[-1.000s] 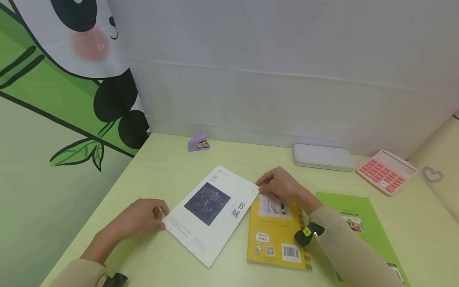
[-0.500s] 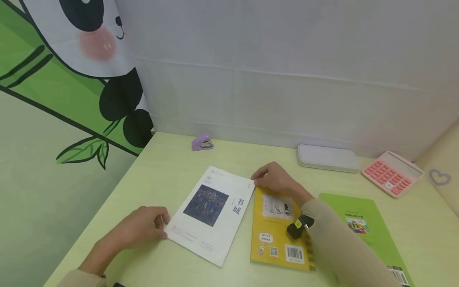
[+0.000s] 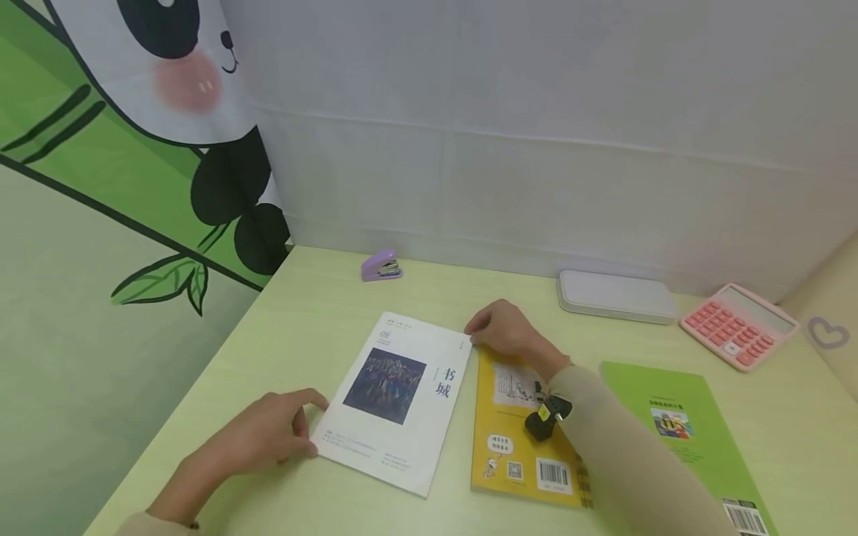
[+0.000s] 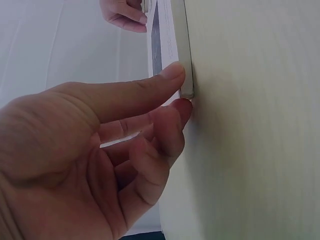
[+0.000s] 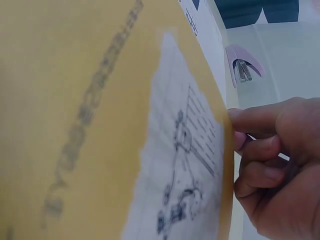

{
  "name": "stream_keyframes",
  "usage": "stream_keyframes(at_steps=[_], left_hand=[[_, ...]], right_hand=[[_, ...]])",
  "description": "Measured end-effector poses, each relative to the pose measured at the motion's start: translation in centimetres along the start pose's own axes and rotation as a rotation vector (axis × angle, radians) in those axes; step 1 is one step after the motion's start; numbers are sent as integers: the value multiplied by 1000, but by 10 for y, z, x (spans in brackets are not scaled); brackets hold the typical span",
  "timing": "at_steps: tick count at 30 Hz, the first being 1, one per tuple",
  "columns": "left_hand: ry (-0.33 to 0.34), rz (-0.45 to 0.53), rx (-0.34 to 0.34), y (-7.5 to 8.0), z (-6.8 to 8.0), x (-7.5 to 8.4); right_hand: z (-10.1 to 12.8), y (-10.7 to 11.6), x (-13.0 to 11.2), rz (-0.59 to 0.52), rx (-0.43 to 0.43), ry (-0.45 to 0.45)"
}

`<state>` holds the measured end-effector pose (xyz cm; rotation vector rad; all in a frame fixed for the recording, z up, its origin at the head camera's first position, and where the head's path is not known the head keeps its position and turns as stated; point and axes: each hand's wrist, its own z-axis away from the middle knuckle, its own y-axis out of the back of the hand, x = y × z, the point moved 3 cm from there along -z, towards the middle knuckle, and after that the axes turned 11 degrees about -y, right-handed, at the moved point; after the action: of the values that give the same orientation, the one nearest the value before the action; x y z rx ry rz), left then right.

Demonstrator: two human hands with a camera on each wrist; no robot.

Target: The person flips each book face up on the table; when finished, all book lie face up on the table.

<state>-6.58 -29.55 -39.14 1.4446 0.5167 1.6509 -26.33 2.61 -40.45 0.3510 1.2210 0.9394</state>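
Observation:
A white magazine [image 3: 409, 443] with a dark square picture lies slightly askew on the table in the head view. My left hand [image 3: 264, 432] is at its near left corner, thumb on the corner and index finger along the left edge. The left wrist view shows the thumb and fingertips pinching that magazine corner [image 4: 167, 37]. At the far right corner, my right hand [image 3: 507, 329] holds the magazine between thumb and index finger; the exact contact is hidden. Beneath the right wrist lies a yellow book [image 3: 512, 439], whose cover [image 5: 100, 125] fills much of the right wrist view.
A green book [image 3: 697, 439] lies on the right, partly under the right sleeve. Along the back are a purple stapler [image 3: 381, 266], a pale flat case [image 3: 617, 295] and a pink calculator [image 3: 739, 326]. A pale wall covering [image 3: 469, 193] rises behind the table.
The magazine has turned counterclockwise, its near corner swinging right and its top leftward. My right hand has moved left with it, and my left hand slightly nearer. The camera view has shifted a little.

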Motion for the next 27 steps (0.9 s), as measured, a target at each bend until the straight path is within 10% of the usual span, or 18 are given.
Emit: stream_keyframes(at_steps=[27], left_hand=[[-55,-13,-28,-5,5,4]], right_hand=[[11,-14,-6,112,119,-35]])
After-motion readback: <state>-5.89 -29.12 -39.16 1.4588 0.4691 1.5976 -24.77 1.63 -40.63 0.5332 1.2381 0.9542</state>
